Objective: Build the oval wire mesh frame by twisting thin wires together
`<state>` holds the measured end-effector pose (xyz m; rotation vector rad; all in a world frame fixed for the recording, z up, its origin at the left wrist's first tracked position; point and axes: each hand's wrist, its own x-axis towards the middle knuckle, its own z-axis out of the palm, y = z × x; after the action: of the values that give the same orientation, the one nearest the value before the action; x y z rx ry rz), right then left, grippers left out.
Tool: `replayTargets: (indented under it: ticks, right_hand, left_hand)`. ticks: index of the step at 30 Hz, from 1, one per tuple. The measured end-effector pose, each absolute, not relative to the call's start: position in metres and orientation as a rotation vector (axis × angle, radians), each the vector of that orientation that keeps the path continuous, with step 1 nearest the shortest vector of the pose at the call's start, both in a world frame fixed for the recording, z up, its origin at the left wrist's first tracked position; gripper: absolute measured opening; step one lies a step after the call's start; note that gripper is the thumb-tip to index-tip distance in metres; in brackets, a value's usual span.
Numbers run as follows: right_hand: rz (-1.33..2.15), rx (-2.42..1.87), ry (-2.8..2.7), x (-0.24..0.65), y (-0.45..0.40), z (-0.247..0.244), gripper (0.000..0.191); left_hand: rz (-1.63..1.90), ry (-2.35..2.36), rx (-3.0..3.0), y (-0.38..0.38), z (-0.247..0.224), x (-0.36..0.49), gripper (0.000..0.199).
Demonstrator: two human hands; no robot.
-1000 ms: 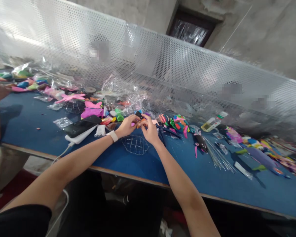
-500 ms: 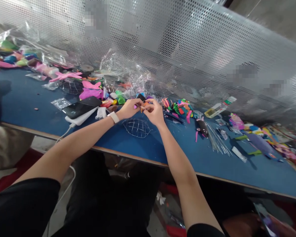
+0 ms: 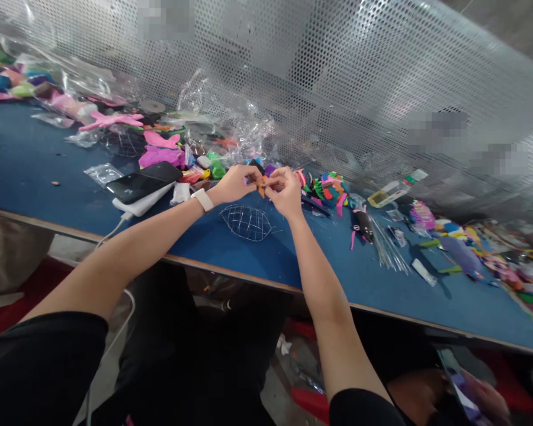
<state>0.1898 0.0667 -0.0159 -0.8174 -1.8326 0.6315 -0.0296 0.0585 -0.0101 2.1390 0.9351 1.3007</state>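
Observation:
My left hand [image 3: 238, 182] and my right hand [image 3: 286, 190] meet above the blue table, fingertips pinched together. Between them is a small orange piece [image 3: 262, 190], soft-looking like modelling clay; its exact shape is too small to tell. Both hands are closed on it. Just below them, a fish-shaped wire frame [image 3: 247, 223] lies flat on the table, touched by neither hand. Behind my fingers are a black lump and a purple lump [image 3: 270, 170], partly hidden.
Left of my arm, a black phone [image 3: 144, 181] rests on a white cabled device. Clay pieces and clear bags [image 3: 222, 106] crowd the back along a perforated metal panel [image 3: 266, 53]. Rightward lie clay figures [image 3: 333, 188], wires [image 3: 388, 248] and a bottle [image 3: 397, 188]. Another person's hand [image 3: 484, 396] holds a phone.
My hands have drawn slightly apart around the orange piece, which now shows more. The view has shifted a little, and the other person's hand at far left has left the picture.

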Motion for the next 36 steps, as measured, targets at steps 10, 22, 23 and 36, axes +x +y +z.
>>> replayTargets:
  ticks: [10,22,23,36]
  right_hand:
    - [0.618,-0.776,-1.926,0.191,0.064,-0.016,0.030]
    - [0.660,-0.694,-1.912,0.191,0.065,-0.014,0.022]
    - [0.667,-0.692,-1.920,0.191,0.065,-0.014,0.020]
    - [0.835,-0.743,-1.945,0.199,0.068,-0.012,0.035]
  left_hand:
    - [1.185,0.830,2.139,0.066,-0.008,-0.038,0.017]
    - [1.006,0.617,1.996,0.065,-0.007,-0.042,0.036]
    - [0.987,0.596,1.973,0.064,-0.007,-0.042,0.037]
    - [1.046,0.498,1.700,0.051,-0.013,-0.031,0.050]
